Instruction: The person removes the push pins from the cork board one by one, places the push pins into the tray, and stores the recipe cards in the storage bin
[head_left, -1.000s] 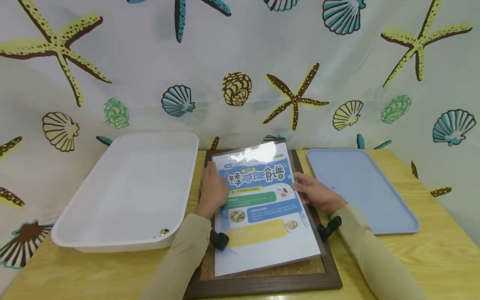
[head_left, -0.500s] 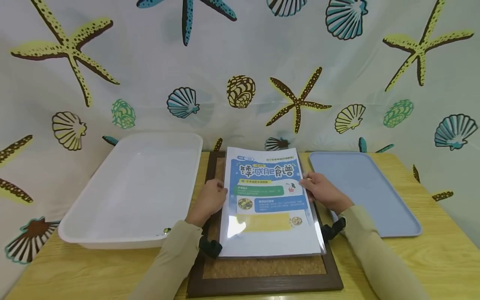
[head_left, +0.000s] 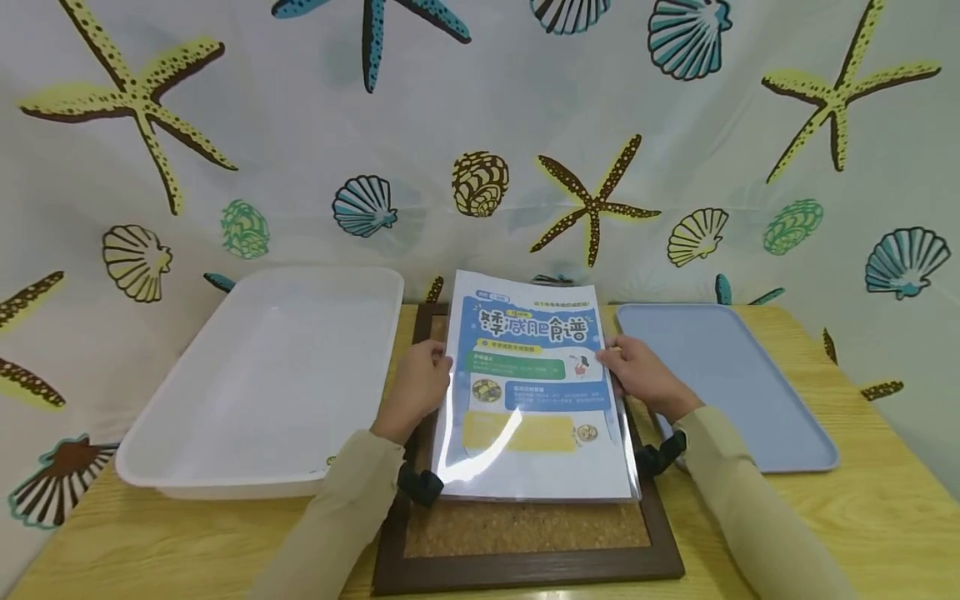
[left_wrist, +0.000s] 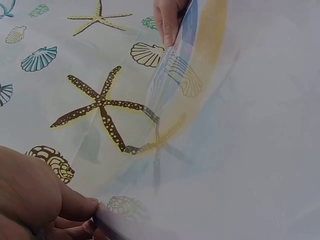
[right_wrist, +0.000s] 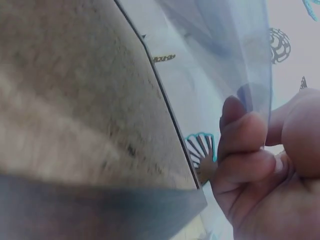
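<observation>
A glossy printed poster, with blue, green and yellow blocks, is held up over a cork board with a dark brown frame. My left hand pinches its left edge between thumb and fingers; the left wrist view shows this grip close up. On the opposite edge, my right hand pinches with the thumb in front and curled fingers behind, as the right wrist view shows. The poster's surface is shiny and see-through at its margins. It covers most of the cork, leaving a strip bare at the front.
A large white tub stands left of the board, with a small green-yellow spot near its front right corner. To the right lies a flat light blue tray. A curtain with starfish and shells hangs behind the wooden table.
The poster has straightened from a slant, and its top and bottom edges have since moved up in view. My left hand has shifted from over the poster's left side to its left edge.
</observation>
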